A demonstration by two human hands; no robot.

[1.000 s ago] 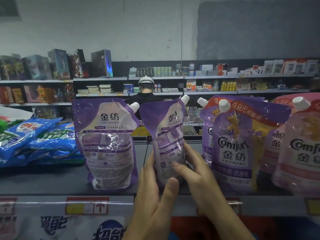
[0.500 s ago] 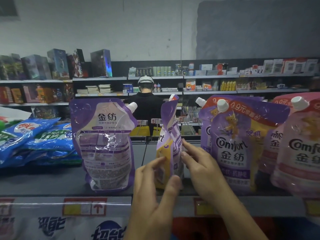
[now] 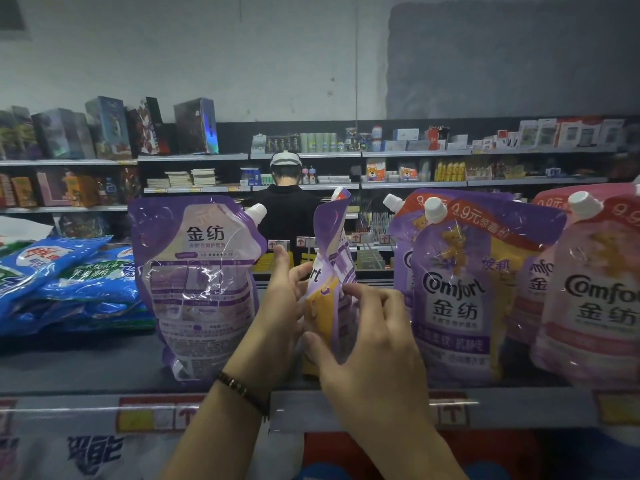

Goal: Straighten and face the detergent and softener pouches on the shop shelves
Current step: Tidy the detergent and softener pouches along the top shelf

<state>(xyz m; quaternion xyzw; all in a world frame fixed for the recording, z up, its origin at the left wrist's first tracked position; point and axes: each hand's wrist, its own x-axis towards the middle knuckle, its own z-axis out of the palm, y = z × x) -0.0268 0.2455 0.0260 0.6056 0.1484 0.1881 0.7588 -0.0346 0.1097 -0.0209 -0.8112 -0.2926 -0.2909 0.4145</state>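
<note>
- We observe that the middle softener pouch [image 3: 332, 265] has turned about its upright axis. One second ago its printed back panel faced us; now it stands nearly edge-on, with the yellow front artwork and the letters "rt" coming into view on its left side.
- The left hand [image 3: 287, 306] has risen from the pouch's lower front to its left face, fingers lightly curled against the film.
- The right hand [image 3: 374, 341] grips the right side: thumb at the lower front edge, fingers wrapped over the far face.
- The pouch stands between the two hands at the front of the shelf deck [image 3: 86, 362], base down.
- We judge the facing step about half complete; a further quarter turn should bring the label forward.
- The back-facing purple pouch [image 3: 201, 289] just to the left shows its rear panel and needs the same correction.
- The purple Comfort pouch [image 3: 460, 299] and pink Comfort pouch [image 3: 595, 299] to the right already face forward, though they lean.
- Blue detergent bags [image 3: 69, 278] lie flat in a stack at far left.
- The price rail [image 3: 346, 410] runs along the shelf edge.
- Beyond, a person in black [image 3: 287, 216] stands facing the stocked wall shelves [image 3: 415, 183].
</note>
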